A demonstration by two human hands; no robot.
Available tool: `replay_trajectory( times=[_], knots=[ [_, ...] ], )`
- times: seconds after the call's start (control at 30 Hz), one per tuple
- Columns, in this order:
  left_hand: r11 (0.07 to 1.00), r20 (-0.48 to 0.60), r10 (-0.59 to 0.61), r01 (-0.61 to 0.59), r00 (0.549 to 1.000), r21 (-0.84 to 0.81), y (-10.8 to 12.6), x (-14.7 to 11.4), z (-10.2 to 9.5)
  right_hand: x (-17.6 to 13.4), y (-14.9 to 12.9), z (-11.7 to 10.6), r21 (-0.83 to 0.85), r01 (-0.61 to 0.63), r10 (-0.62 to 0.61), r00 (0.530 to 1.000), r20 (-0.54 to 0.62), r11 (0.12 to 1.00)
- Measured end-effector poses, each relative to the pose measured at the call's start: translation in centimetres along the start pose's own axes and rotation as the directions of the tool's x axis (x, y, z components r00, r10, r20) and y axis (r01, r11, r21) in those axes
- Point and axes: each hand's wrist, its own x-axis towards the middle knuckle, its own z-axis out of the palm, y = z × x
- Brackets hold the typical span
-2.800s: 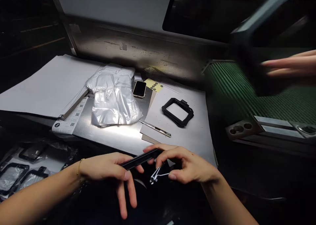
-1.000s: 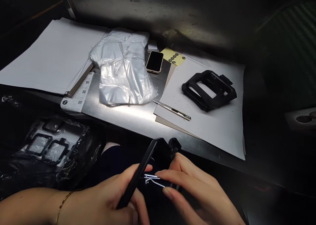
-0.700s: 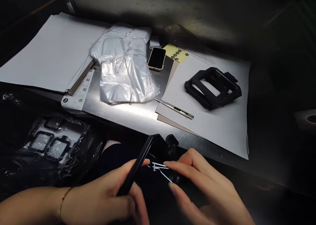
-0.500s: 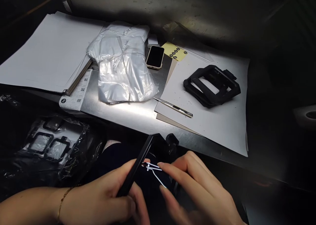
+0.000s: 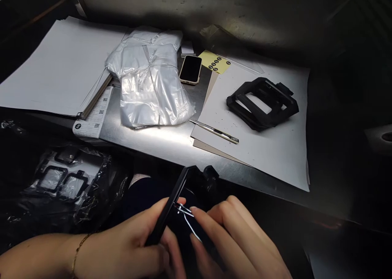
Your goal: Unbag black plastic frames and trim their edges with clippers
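My left hand point(image 5: 128, 248) grips a black plastic frame point(image 5: 171, 203) edge-on, low in the view, in front of the table edge. My right hand point(image 5: 237, 242) holds a small metal tool point(image 5: 185, 213), its tip pressed against the frame's inner edge. A stack of matching black frames point(image 5: 261, 103) lies on a white sheet point(image 5: 275, 148) at the right of the table.
A bundle of clear plastic bags point(image 5: 150, 83), a phone point(image 5: 190, 69), a yellow sticker sheet point(image 5: 214, 61) and a thin metal knife point(image 5: 214, 131) lie on the steel table point(image 5: 159, 142). White paper stack point(image 5: 52, 70) at left. A black bag of frames point(image 5: 64, 179) sits lower left.
The metal tool has shifted left until it touches the frame. My right hand has dropped lower. The co-worker's hand and the green belt seen 2.8 s ago are out of view.
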Motion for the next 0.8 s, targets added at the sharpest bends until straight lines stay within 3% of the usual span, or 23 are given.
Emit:
replay_trajectory(
  times=[0.2, 0.43, 0.63, 0.8],
  knots=[
    [0.997, -0.01, -0.034, 0.035, 0.999, 0.074, 0.1, -0.1, 0.0, -0.1, 0.2, -0.4, -0.028, -0.023, 0.024, 0.999, 0.042, 0.999],
    [0.987, -0.025, -0.076, 0.079, 0.997, 0.139, 0.4, 0.1, -0.2, -0.2, 0.0, -0.5, -0.076, -0.071, 0.066, 0.996, -0.059, 0.995],
    [1.0, 0.027, -0.014, 0.014, 1.0, 0.007, -0.4, 0.5, -0.2, -0.6, 0.0, -0.8, -0.011, -0.137, 0.136, 0.99, -0.022, 0.991],
    [0.991, 0.014, 0.006, -0.004, 1.0, -0.132, -0.8, 0.7, -0.1, -0.7, 0.5, -0.5, 0.149, -0.208, 0.197, 0.977, 0.087, 0.967]
  ],
)
